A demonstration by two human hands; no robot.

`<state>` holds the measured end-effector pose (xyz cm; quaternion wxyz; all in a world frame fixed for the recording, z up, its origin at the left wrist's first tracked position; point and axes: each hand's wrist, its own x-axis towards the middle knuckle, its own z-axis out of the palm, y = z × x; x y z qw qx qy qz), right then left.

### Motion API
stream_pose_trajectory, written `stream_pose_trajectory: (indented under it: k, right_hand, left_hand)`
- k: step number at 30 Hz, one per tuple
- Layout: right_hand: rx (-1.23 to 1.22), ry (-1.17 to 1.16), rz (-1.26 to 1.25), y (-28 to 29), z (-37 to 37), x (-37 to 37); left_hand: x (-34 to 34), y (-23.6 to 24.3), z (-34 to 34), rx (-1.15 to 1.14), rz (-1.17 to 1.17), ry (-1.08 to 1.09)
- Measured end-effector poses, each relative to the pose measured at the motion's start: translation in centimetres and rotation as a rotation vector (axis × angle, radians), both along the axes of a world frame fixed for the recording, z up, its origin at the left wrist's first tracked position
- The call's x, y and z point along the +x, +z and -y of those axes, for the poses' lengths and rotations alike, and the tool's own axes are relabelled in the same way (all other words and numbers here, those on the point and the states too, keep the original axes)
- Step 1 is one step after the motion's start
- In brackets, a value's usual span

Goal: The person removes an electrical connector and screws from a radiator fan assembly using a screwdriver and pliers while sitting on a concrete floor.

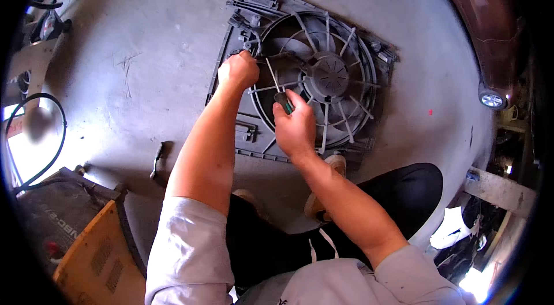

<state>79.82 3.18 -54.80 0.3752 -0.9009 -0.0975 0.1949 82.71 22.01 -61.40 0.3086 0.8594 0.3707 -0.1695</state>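
A black radiator fan assembly (268, 152) lies flat on the floor in front of me, its round hub (332, 76) and spoked guard facing up. My right hand (296, 125) is closed around the dark green handle of a screwdriver (273, 72). Its thin metal shaft points up and left over the fan opening. At the upper left of the shroud, my left hand (238, 69) is closed next to the wiring (249, 29) and connectors. What its fingers hold is hidden from view.
A dark machine with an orange panel (92, 253) stands at lower left, a black hose (62, 114) looping above it. A small cable-like piece (156, 161) lies on the floor. At the upper right is a brown car (482, 22). My shoes (336, 162) are close to the assembly's near edge.
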Motion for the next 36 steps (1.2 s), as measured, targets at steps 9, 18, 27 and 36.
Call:
stream_pose_trajectory:
  k: [9,18,27,36]
  right_hand:
    - [0.082,-0.055,0.126,-7.7,-0.8,-6.9]
    - [-0.138,0.24,0.208,2.1,2.5,4.8]
    - [-0.3,0.347,0.255,3.0,2.7,3.8]
    - [-0.464,0.625,0.271,8.8,-1.3,5.9]
  left_hand:
    - [-0.2,-0.2,0.1,0.013,0.014,0.022]
    - [-0.4,-1.4,-0.4,-0.002,0.02,0.079]
    - [-0.2,-1.5,-0.4,-0.023,0.017,0.047]
    - [-0.3,-1.1,-0.4,-0.029,0.012,0.045]
